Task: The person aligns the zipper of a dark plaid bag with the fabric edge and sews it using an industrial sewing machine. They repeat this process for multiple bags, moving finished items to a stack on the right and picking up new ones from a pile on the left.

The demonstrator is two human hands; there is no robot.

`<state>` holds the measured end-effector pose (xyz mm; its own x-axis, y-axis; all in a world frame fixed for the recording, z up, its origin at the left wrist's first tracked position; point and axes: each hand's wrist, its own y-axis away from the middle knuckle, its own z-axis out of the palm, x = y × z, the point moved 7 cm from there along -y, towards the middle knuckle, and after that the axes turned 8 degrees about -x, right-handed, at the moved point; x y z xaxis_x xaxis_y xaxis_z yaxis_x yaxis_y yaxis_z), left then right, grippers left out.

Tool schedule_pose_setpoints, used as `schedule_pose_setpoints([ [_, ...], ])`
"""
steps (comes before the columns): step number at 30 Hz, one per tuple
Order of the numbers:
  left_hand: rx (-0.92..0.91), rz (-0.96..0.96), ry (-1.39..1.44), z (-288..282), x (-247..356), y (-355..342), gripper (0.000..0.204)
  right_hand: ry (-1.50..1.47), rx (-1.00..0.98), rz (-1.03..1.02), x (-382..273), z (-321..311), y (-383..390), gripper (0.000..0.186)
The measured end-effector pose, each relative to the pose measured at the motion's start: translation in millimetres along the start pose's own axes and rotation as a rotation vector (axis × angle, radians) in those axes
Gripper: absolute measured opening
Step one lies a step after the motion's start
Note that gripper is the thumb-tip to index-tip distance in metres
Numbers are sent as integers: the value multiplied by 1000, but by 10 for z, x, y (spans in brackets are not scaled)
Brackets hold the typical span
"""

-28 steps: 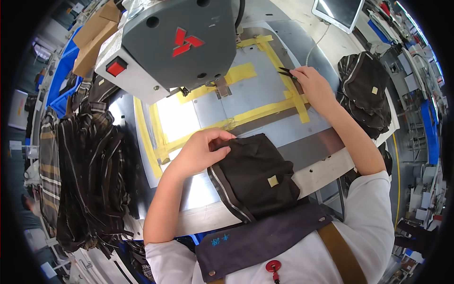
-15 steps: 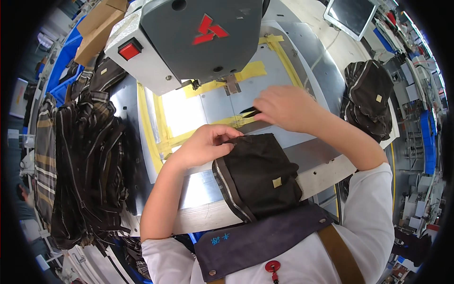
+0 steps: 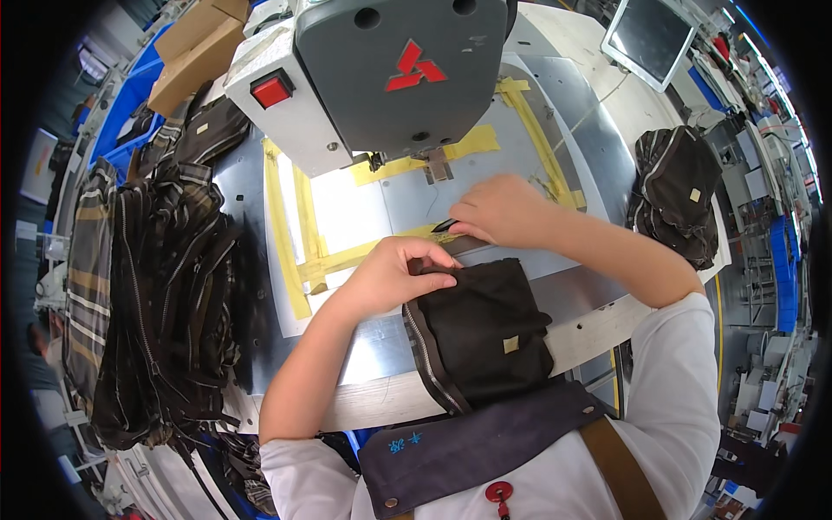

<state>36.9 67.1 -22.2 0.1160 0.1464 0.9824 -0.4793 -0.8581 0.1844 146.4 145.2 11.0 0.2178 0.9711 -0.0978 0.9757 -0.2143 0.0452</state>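
Observation:
My left hand [image 3: 392, 276] pinches the upper left edge of a dark brown fabric pouch [image 3: 485, 329] with thumb and fingers. The pouch has a metal zipper down its left side and a small cream tag. It lies over the table's near edge, against my apron. Just above its far edge, my right hand [image 3: 498, 212] is closed on a small black pointed tool [image 3: 445, 226], perhaps thread snips. The tool's tip points left, and the fingers hide the rest. The two hands are close but apart.
A grey sewing machine head [image 3: 399, 78] with a red switch [image 3: 271, 89] overhangs the yellow-taped plate [image 3: 416, 195]. Zippered plaid and brown pouches [image 3: 156, 295] are heaped at left. More pouches [image 3: 678, 195] sit at right, below a screen [image 3: 650, 39]. A cardboard box [image 3: 195, 65] stands at far left.
My right hand has come lower and nearer to my left hand, with the black tool still in it. My left hand keeps its pinch on the pouch. The whole view has shifted slightly.

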Motion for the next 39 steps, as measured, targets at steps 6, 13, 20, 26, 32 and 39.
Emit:
schedule_pose_setpoints([
  [6,416,549,-645,-13,498,133,20,-528,310,125,183,-133,376,25],
  [13,556,811,-970,202,668,299,21,-371,461,-40,-353,-339,615,27],
  [20,540,803,-928,204,673,291,34,-101,674,-228,-520,-356,771,24],
  [26,501,841,-999,267,670,294,34,-27,699,-238,-624,-450,867,19],
  [32,479,981,-1107,436,744,407,25,33,715,-240,-744,-504,1022,18],
  [39,455,1095,-1152,553,773,471,20,70,749,-259,-833,-527,1138,17],
])
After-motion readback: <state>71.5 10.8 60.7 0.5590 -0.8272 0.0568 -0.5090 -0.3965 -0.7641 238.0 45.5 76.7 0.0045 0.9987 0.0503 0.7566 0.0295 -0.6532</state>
